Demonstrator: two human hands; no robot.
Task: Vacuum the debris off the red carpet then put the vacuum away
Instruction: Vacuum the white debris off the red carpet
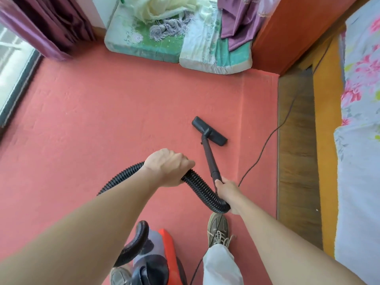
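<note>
The carpet [102, 120] is a salmon red, plain all over. On it the floor head [209, 130], wand [210, 159] and ribbed hose [197, 182] are black; the vacuum body [166, 241] at the near edge is bright orange-red with grey and black. Far left hangs a purple curtain [51, 23]. The far cushions [144, 40] are green and white with a flower print. On the right, the bedsheet [362, 79] is pale blue with pink flowers.

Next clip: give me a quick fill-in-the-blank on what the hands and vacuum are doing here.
The left hand grips the ribbed black ____.
The right hand holds the wand, whose nozzle rests on the ____ carpet.
The cord runs off the carpet onto the ____ floor.
Missing: hose, red, wooden.
</note>
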